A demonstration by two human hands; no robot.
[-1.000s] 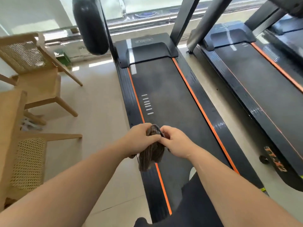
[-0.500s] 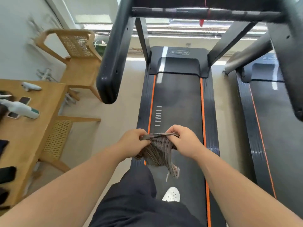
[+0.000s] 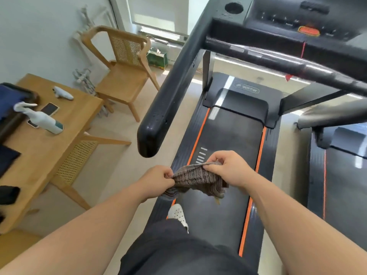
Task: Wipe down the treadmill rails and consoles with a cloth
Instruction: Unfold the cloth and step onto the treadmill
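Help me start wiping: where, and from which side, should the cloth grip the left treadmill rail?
Probably the rounded near end of the left rail, from above: it is a thick bar rising toward the console, so the cloth, pinched by the left hand and right hand, can wrap over and slide upward.

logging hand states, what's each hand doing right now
Left hand: pinches one edge of the striped cloth.
Right hand: pinches the cloth's other edge.
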